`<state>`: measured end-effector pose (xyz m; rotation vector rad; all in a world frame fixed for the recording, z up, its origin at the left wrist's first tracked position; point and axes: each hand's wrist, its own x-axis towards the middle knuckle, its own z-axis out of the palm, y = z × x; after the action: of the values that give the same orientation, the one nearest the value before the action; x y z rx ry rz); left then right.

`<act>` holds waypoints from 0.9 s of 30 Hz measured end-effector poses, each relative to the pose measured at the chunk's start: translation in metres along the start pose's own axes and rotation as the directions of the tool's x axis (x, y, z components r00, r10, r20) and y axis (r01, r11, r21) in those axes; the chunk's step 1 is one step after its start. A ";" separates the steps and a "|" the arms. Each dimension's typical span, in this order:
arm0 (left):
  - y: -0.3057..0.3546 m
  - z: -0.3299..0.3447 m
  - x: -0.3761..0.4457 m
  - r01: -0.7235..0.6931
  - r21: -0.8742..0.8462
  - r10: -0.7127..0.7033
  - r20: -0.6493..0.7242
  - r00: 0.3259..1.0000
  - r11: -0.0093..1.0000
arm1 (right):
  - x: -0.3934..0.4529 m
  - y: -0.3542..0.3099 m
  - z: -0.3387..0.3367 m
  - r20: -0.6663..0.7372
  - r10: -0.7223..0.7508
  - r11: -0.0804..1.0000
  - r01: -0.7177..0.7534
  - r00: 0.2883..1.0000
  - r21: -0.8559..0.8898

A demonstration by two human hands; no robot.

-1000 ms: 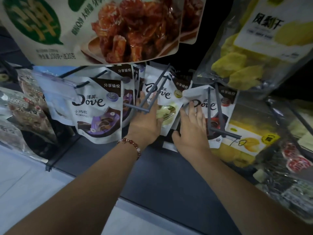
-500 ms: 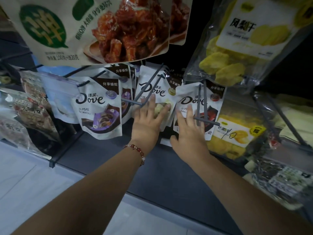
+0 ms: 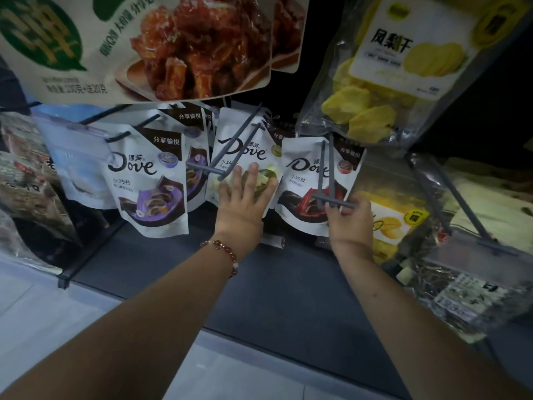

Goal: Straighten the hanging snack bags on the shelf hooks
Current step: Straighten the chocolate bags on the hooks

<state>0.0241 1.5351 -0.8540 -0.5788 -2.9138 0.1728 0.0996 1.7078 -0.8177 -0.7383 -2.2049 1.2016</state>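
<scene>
Three white Dove bags hang side by side on grey shelf hooks: a purple one [image 3: 150, 186] at the left, a green one [image 3: 245, 151] in the middle, a red one [image 3: 302, 183] at the right. My left hand [image 3: 245, 200] lies flat with spread fingers on the lower front of the green bag. My right hand [image 3: 350, 220] has its fingers curled around the front crossbar of the grey hook [image 3: 327, 171] that carries the red bag.
A large bag of glazed meat snack [image 3: 161, 44] and a clear bag of dried pineapple [image 3: 383, 70] hang overhead. More clear bags [image 3: 473, 284] crowd the right, dark bags [image 3: 31, 180] the left. A grey shelf ledge [image 3: 288, 298] runs below.
My left hand slid up onto the front of the green bag. My right hand moved right, from the gap between bags to the red bag's hook, and curled round its crossbar.
</scene>
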 end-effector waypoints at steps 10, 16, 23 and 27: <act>-0.011 -0.003 -0.008 -0.035 -0.003 0.035 -0.013 0.999 0.999 | -0.004 0.016 -0.016 0.014 0.130 0.960 -0.129 0.991 0.248; -0.013 0.000 -0.011 -0.083 -0.077 0.077 -0.083 0.994 0.994 | -0.015 0.020 -0.013 0.011 0.171 0.952 -0.168 0.985 0.257; -0.016 -0.003 -0.023 -0.196 -0.427 -0.027 -0.463 0.886 0.883 | -0.005 0.016 0.007 -0.006 0.171 0.976 -0.169 0.985 0.135; 0.007 -0.024 -0.033 -0.269 -0.567 -0.026 -0.457 0.889 0.779 | -0.002 0.012 0.007 -0.054 0.115 0.983 -0.106 0.992 0.147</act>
<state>0.0610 1.5305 -0.8360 -0.7771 -2.4242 -0.8343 0.0991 1.7074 -0.8313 -0.8358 -2.0248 1.3574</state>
